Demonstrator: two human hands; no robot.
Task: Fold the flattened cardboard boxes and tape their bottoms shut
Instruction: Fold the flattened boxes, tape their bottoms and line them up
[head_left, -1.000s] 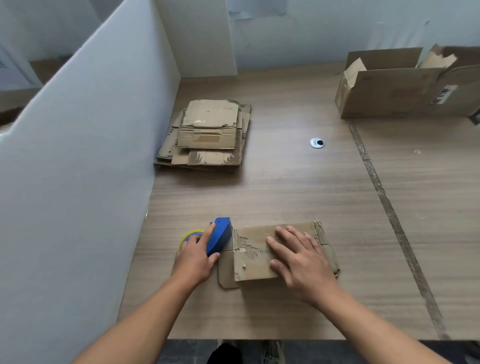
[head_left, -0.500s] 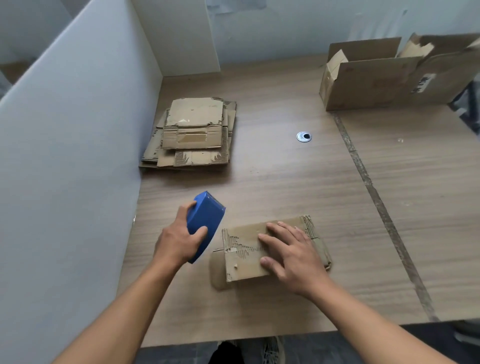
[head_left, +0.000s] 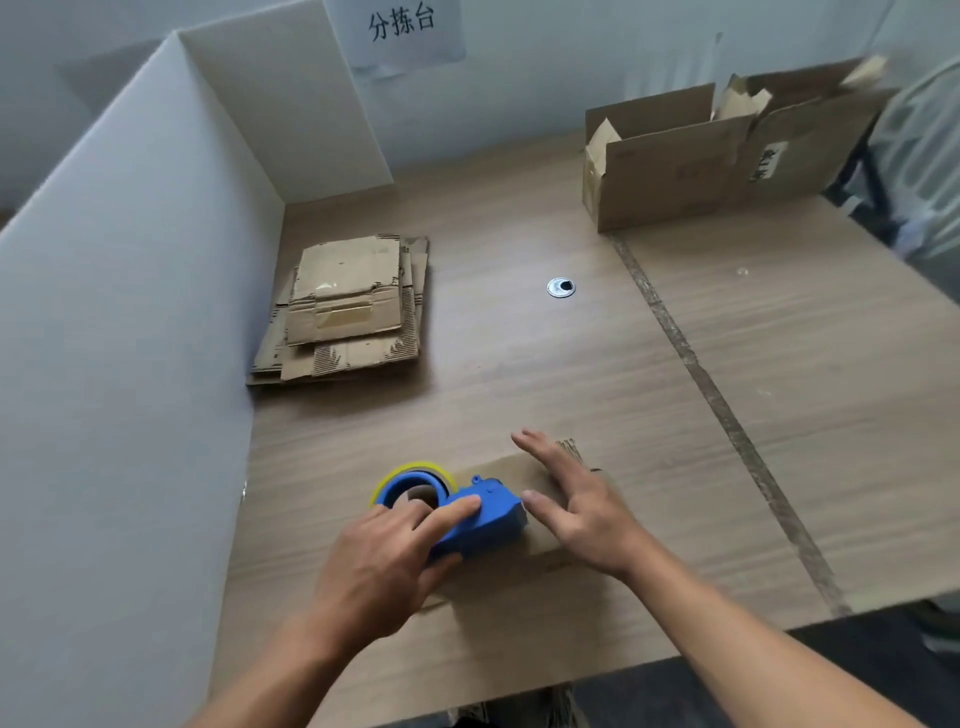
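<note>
Taping step: L hand (head_left: 379, 566) grips blue tape dispenser (head_left: 478, 525) on small box (head_left: 543, 543), R hand (head_left: 576, 499) flat, fingers spread, steadying box; next prob needs straight pull across bottom.

Looking like a packing and sorting station, warehouse-type: paper sign (head_left: 402, 31) reading 分拣台 hanging on the wall, white partition boards (head_left: 130, 312) walling in a wood-grain table (head_left: 519, 364), stack of flattened cardboard boxes (head_left: 348, 306) lying by the partition, open cartons (head_left: 675, 171) sitting at the far edge, blue tape dispenser (head_left: 483, 519) being gripped up front.
</note>
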